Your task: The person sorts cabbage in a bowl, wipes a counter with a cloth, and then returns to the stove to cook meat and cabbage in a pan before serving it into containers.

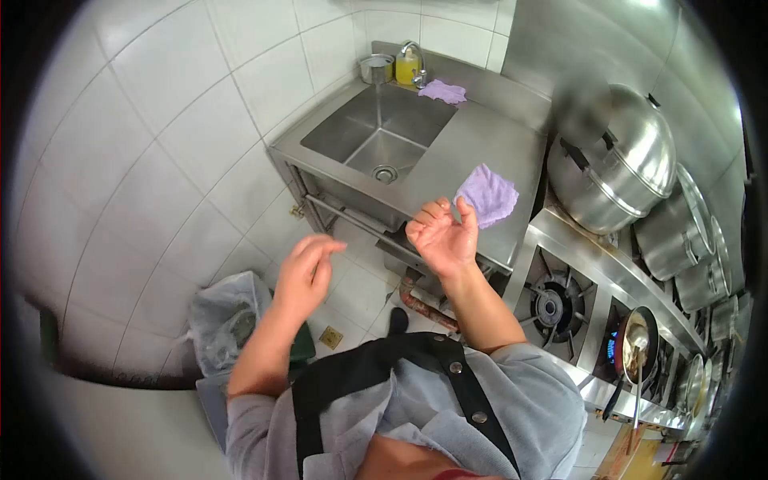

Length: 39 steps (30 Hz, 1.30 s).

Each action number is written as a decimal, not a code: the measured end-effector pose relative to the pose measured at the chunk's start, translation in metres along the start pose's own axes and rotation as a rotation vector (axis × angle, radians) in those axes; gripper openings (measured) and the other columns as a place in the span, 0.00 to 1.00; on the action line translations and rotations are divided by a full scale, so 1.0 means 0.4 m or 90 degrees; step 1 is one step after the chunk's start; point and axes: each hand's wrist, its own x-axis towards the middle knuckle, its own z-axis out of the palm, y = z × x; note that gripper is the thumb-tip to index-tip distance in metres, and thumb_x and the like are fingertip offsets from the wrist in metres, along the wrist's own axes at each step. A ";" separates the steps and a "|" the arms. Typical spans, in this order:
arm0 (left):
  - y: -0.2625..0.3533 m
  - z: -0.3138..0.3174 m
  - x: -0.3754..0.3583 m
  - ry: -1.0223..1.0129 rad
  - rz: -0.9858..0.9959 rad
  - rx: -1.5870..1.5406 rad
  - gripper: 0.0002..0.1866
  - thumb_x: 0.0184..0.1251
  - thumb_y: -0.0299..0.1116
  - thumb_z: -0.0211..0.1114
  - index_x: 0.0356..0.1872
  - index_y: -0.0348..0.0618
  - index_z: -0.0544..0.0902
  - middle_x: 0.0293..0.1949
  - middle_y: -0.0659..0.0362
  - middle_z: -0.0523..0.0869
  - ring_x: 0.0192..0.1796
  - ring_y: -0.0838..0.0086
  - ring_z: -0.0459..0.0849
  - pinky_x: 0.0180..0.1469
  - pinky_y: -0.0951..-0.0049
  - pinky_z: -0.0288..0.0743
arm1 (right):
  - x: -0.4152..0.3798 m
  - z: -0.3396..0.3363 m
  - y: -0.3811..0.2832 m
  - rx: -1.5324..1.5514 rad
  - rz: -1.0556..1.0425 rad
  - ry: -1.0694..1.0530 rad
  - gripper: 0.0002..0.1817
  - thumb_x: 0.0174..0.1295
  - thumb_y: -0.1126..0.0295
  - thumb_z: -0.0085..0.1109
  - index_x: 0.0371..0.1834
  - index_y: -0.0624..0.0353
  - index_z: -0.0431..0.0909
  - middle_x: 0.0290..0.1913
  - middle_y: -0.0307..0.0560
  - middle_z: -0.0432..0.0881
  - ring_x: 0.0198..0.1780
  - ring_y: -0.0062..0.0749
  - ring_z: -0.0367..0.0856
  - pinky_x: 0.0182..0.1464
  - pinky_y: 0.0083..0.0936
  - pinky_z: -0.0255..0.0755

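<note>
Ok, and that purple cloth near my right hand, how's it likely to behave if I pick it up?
The purple cloth will likely hang floppy, given its wavy edges and soft-looking surface. It's probably light, since it looks like a thin sheet. It seems unlikely to roll, lying fairly flat on the steel counter.

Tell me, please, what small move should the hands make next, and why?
Perhaps the right hand should take the near cloth. This seems sensible because the hand looks empty, its fingers half curled, and the cloth lies on the counter right by them. The left hand is farther from it.
</note>
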 end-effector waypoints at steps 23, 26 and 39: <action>-0.852 0.666 1.376 -0.269 0.286 0.430 0.32 0.66 0.44 0.61 0.69 0.50 0.64 0.71 0.62 0.64 0.68 0.55 0.67 0.60 0.52 0.72 | 0.766 -0.367 -0.133 -0.300 -0.117 0.489 0.18 0.73 0.53 0.42 0.45 0.57 0.72 0.44 0.45 0.78 0.48 0.35 0.76 0.53 0.35 0.71; -0.926 0.739 1.503 -0.312 0.284 0.454 0.33 0.65 0.44 0.61 0.70 0.51 0.63 0.73 0.63 0.62 0.68 0.55 0.68 0.60 0.52 0.72 | 0.832 -0.385 -0.137 -0.315 -0.158 0.521 0.20 0.73 0.51 0.42 0.49 0.58 0.71 0.47 0.46 0.77 0.51 0.36 0.75 0.57 0.36 0.69; -1.182 0.873 1.613 -0.417 -0.024 0.347 0.17 0.69 0.41 0.50 0.54 0.47 0.76 0.55 0.50 0.80 0.56 0.50 0.79 0.56 0.52 0.74 | 1.243 -0.544 -0.299 -0.420 -0.287 0.573 0.25 0.68 0.44 0.48 0.51 0.55 0.73 0.48 0.43 0.77 0.48 0.31 0.72 0.55 0.34 0.64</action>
